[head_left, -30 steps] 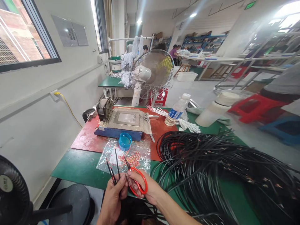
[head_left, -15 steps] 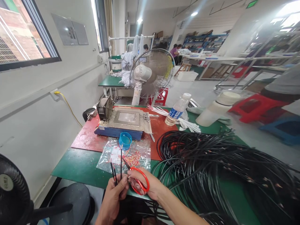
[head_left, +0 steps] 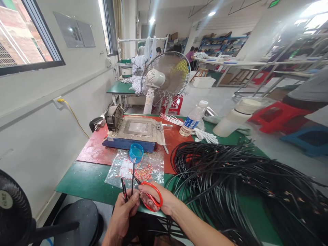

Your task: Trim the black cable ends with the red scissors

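Observation:
Several black cables (head_left: 133, 177) stand up out of my left hand (head_left: 125, 208), which is closed around them near the table's front edge. Their upper ends show thin stripped or coloured wires. My right hand (head_left: 156, 198) grips red-handled scissors (head_left: 151, 184) close beside it. The dark blades point up and left, at the tallest cable. Whether the blades touch that cable I cannot tell. Beyond both hands lies a clear plastic bag (head_left: 109, 177) with many tiny red and yellow wire scraps (head_left: 145, 172) on it. A small blue cup (head_left: 136, 153) stands at the bag's far edge.
A large heap of black cables (head_left: 205, 164) covers the right side of the green table (head_left: 84, 184). Behind the cup sits a blue-based heating plate (head_left: 130, 143) with a small fan. A water bottle (head_left: 192, 119), a white flask (head_left: 233, 119) and a big fan (head_left: 156, 78) stand farther back.
The view has shifted slightly. The scissor blades now sit lower and nearer the tallest cable, whose tip leans a little to the right. Both hands keep their holds.

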Available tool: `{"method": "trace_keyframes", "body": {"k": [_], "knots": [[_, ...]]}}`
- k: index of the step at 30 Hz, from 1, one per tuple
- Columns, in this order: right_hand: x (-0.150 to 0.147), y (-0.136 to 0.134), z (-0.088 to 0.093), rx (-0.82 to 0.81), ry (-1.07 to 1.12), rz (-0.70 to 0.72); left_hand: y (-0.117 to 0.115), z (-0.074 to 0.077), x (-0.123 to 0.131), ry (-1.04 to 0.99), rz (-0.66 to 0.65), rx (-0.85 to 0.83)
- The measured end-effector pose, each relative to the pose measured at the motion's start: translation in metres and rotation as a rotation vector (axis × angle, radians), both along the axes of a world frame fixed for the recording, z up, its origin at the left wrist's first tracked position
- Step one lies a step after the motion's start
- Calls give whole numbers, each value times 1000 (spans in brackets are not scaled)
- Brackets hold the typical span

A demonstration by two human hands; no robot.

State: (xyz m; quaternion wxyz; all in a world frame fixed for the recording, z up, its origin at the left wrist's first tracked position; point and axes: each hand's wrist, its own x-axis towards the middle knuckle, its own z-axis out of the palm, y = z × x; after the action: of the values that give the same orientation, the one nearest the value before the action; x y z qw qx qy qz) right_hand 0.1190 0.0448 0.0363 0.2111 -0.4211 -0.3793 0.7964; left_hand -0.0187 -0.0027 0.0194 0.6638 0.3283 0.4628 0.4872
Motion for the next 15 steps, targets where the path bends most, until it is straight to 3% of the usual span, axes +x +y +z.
{"method": "trace_keyframes", "body": {"k": [6, 15], "knots": [[-5, -5, -10, -39, 73, -105, 0, -8, 1, -48, 30, 14], [-5, -8, -8, 174, 51, -162, 2, -6, 3, -52, 113, -51]]}}
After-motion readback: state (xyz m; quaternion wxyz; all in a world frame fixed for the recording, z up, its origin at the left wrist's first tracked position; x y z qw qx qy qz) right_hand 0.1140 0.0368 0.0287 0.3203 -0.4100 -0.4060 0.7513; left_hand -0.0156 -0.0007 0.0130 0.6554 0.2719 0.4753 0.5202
